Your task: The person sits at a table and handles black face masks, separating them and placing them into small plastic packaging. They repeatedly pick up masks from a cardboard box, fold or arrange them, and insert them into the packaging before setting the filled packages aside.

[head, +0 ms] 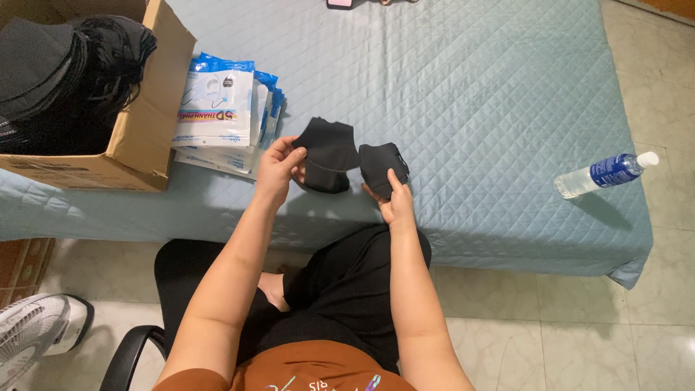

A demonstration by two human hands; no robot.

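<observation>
My left hand (pixel 279 168) grips a black face mask (pixel 327 154) by its left edge, holding it above the near edge of the quilted blue bed (pixel 463 94). A second black face mask (pixel 382 168), folded, is pinched in my right hand (pixel 396 200) just to the right of the first. The two masks almost touch. Both hands hover over the bed's front edge, in front of my lap.
A cardboard box (pixel 148 123) full of black masks stands at the bed's left end. A stack of white and blue mask packets (pixel 221 108) lies beside it. A plastic water bottle (pixel 604 174) lies at the right. A fan (pixel 29 329) stands on the floor.
</observation>
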